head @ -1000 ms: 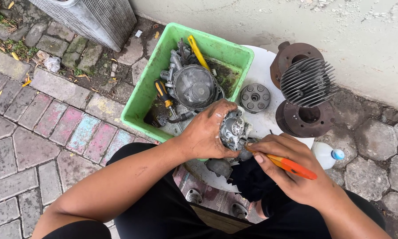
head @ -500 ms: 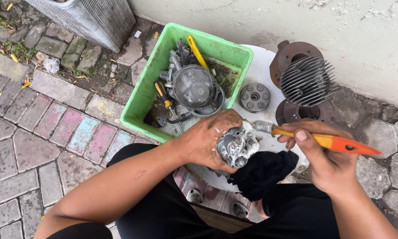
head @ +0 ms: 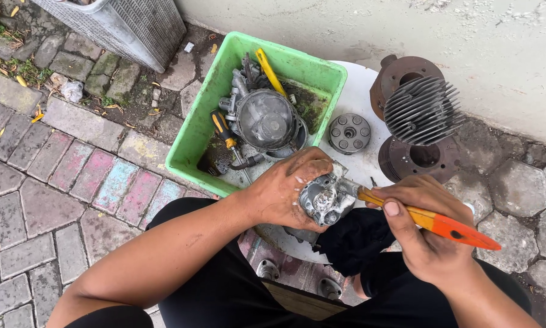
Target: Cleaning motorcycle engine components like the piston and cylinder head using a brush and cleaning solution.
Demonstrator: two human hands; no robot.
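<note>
From the head view, the left hand wraps over a small metal engine part, hiding its far side; the right hand pinches an orange-handled brush whose bristles are hidden against it. A black rag lies beneath, a green tub of parts and a finned cylinder behind on the white worktop.

This is an outdoor, makeshift repair spot beside a building, not an indoor workshop. The ground is worn paving bricks with weeds and litter, backed by a stained plaster wall. A green plastic tub of greasy engine parts and screwdrivers and a finned engine cylinder mark it as small-engine work.
</note>
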